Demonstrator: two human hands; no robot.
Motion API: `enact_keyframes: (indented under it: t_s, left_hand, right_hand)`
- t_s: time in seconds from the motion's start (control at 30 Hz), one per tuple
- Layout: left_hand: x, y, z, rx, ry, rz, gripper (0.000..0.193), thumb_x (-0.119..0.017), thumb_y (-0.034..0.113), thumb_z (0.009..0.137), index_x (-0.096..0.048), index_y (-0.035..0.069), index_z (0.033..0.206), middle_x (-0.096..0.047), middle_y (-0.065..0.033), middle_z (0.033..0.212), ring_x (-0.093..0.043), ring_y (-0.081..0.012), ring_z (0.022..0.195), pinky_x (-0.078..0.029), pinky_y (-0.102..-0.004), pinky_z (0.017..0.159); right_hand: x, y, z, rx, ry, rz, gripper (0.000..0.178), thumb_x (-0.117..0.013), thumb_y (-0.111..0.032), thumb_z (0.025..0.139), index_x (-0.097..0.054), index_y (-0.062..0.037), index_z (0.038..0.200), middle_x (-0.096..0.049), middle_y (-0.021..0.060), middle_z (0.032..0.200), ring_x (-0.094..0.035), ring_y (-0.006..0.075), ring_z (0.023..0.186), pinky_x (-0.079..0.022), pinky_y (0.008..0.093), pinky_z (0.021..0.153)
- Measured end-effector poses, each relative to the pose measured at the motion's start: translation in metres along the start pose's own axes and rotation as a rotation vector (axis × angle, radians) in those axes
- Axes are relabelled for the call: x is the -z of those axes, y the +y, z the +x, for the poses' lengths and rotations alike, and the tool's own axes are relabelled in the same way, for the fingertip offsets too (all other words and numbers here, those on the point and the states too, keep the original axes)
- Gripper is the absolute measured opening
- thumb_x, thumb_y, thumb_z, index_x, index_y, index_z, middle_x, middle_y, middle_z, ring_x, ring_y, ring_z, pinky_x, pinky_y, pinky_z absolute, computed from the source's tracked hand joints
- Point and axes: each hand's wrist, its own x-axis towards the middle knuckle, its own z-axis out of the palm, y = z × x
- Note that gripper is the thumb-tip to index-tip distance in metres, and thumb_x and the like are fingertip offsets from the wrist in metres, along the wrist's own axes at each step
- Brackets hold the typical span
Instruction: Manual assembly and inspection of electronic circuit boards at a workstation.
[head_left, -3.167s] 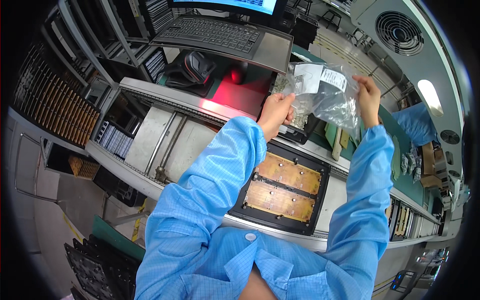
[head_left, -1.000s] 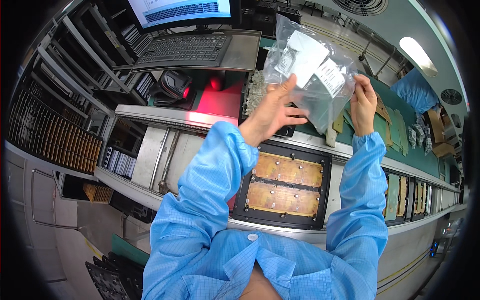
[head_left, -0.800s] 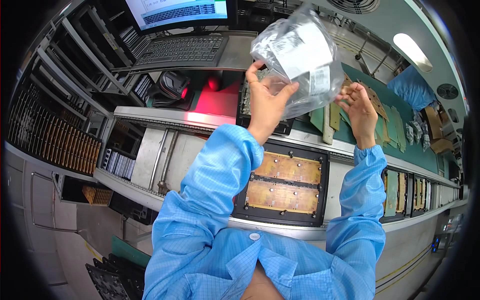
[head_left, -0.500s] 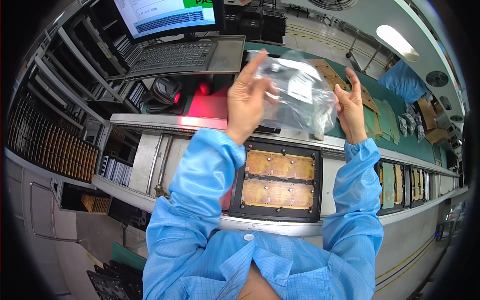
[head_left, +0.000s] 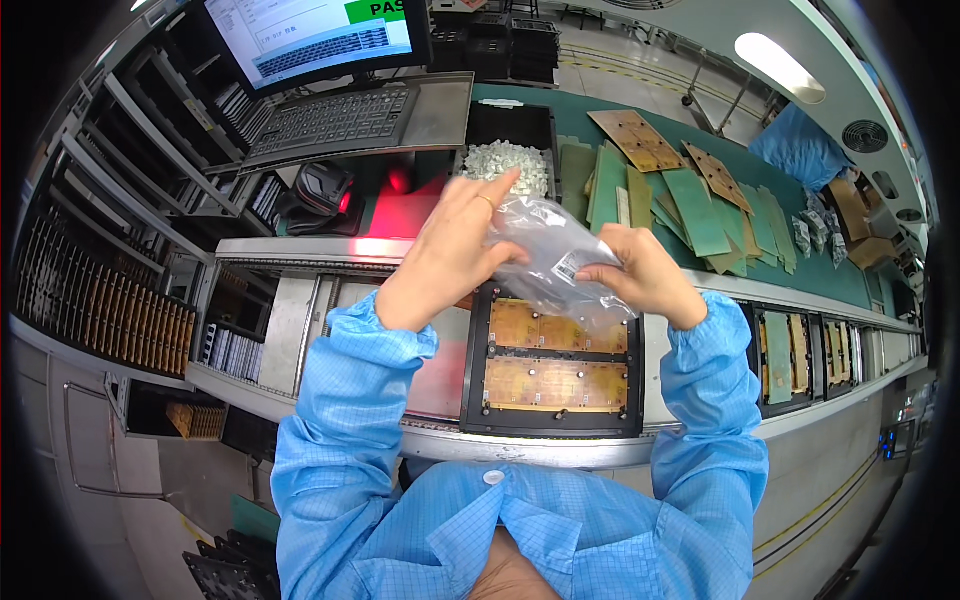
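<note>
A clear plastic bag (head_left: 545, 250) with a small printed label is stretched between my two hands, above the black-framed fixture. My left hand (head_left: 445, 245) grips its left side, thumb and fingers closed on the film. At the right edge, my right hand (head_left: 655, 275) pinches the bag near the label. I cannot make out anything inside it. Just beyond my left fingers, a black bin (head_left: 540, 125) holds a heap of small white parts (head_left: 505, 165). Beneath the bag, the fixture (head_left: 470, 390) carries amber panels (head_left: 555, 385), partly hidden by the bag.
The fixture sits on a metal rail conveyor (head_left: 540, 455). Green and brown boards (head_left: 690, 205) lie on the green bench at the right. A handheld scanner (head_left: 320, 195) glows red at the left, below a keyboard (head_left: 335, 120) and monitor (head_left: 320, 40). Slotted racks (head_left: 100, 290) stand far left.
The bag has come lower and closer to me, uncovering the bin of white parts. My left hand moved left and down; my right hand moved left and down, closing its fingers on the bag.
</note>
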Motion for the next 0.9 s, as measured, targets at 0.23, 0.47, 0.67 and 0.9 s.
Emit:
enact_keyframes:
  t_s: [0.23,0.47,0.67,0.9]
  left_hand:
    - [-0.008,-0.032,-0.009,0.296,-0.232,-0.258,0.035,-0.074,0.023,0.085,-0.057,-0.001,0.104,-0.059,-0.0064,0.096,-0.056,-0.0108,0.072,-0.051,-0.0286,0.071]
    - [-0.051,-0.073,-0.011,0.24,0.497,0.374,0.076,-0.078,0.026,0.076,-0.035,-0.009,0.128,-0.04,-0.0253,0.126,-0.034,-0.0449,0.12,-0.029,-0.0503,0.104]
    - [-0.08,-0.163,0.02,0.387,0.648,-0.03,0.06,-0.075,0.025,0.079,-0.054,-0.003,0.127,-0.065,-0.0262,0.109,-0.064,-0.0369,0.102,-0.049,-0.0391,0.091]
    - [-0.062,-0.157,0.002,0.485,0.732,-0.418,0.043,-0.069,0.008,0.086,-0.057,-0.005,0.125,-0.068,-0.0086,0.106,-0.058,-0.0084,0.093,-0.047,-0.0251,0.084]
  right_hand:
    - [-0.024,0.002,0.002,0.156,0.128,0.464,0.031,-0.066,-0.002,0.085,-0.06,0.0008,0.115,-0.068,0.008,0.09,-0.063,0.0174,0.088,-0.049,0.0306,0.083]
    - [0.045,0.15,0.052,0.066,0.924,0.569,0.027,-0.062,-0.011,0.091,-0.059,-0.0004,0.116,-0.067,0.0059,0.103,-0.062,0.0117,0.09,-0.049,0.0262,0.078]
    - [0.07,0.253,0.143,0.019,1.017,-0.011,0.038,-0.055,-0.012,0.093,-0.052,0.003,0.127,-0.062,0.0213,0.118,-0.059,0.0333,0.108,-0.044,0.0371,0.094]
    - [0.034,0.206,0.27,-0.048,0.713,0.031,0.043,-0.043,0.002,0.087,-0.056,-0.0023,0.128,-0.061,0.0261,0.118,-0.057,0.0398,0.112,-0.044,0.0383,0.097]
